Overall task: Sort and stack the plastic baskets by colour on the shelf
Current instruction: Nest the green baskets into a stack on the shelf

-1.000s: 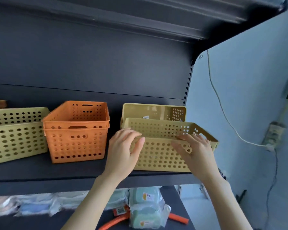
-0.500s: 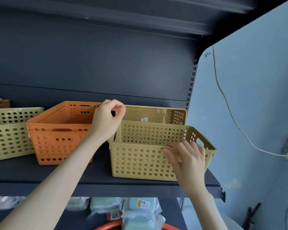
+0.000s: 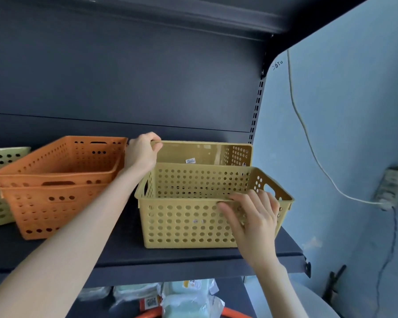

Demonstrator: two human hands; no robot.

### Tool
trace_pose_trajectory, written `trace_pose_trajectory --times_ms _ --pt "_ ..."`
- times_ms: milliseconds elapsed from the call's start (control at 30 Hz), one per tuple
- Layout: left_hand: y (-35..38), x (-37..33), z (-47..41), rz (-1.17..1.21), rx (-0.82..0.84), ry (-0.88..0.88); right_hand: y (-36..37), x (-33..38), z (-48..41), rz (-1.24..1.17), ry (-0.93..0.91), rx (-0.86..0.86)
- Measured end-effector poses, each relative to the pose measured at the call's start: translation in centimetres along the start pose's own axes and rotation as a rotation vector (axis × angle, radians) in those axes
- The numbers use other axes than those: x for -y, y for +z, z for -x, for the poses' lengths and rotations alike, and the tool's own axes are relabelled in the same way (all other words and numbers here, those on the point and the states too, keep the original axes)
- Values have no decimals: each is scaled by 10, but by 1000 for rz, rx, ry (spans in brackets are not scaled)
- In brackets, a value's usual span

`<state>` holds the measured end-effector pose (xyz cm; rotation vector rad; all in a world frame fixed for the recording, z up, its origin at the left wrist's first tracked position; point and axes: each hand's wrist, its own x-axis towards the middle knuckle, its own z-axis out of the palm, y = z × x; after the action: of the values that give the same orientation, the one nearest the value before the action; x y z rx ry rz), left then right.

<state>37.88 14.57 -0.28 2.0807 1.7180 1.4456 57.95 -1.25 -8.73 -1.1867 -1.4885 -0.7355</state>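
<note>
left hand [image 3: 145, 152] pinches rim of rear yellow perforated plastic basket [image 3: 205, 153], on dark metal shelf [image 3: 193, 258], 12 o'clock of front yellow perforated plastic basket [image 3: 182, 226]; right hand [image 3: 251, 216] grips the front one's rim. Suggest: lift rear clear, nest squarely.

1. The shelf [image 3: 170, 265] looks like dark metal, smooth and dull.
2. On the shelf, the front yellow basket [image 3: 182, 226] is dull plastic.
3. Farther back on the shelf, the back yellow basket [image 3: 205, 152] is smooth plastic.
4. On the shelf, the orange baskets [image 3: 55, 210] are plastic too.
5. Under the shelf, the packs [image 3: 186, 304] have shiny, crinkly wrap.
</note>
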Motion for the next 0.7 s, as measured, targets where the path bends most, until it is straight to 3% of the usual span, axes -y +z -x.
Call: trace_pose_trajectory --times_ms 400,700 --pt "-8 -12 -9 82 -174 29 0 2 -1 -46 5 1" --pt "-54 -32 -6 195 -457 333 0 1 0 -17 9 21"
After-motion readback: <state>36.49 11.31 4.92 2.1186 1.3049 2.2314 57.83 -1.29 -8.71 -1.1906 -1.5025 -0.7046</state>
